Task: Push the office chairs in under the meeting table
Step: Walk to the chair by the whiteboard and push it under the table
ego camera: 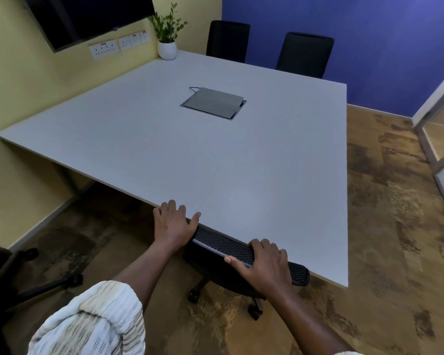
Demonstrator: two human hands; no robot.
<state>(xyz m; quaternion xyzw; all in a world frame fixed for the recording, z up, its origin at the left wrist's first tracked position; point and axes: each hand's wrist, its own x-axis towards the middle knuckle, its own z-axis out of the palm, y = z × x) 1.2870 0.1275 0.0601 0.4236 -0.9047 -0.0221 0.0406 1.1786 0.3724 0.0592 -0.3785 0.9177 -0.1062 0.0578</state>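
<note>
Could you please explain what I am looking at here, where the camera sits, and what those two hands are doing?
There is no machine here: a person wears one wide-angle camera on the head, so the single picture looks forward and down over their own arms. The left hand and right hand both rest on the top edge of a black mesh chair back, which sits right against the near edge of the grey meeting table; the chair's wheeled base shows below. On the table lie a grey cable-box lid in the middle and a potted plant at the far corner. Two more black chairs stand at the far side, already tucked in. Another chair's base shows at the left, away from the table.
</note>
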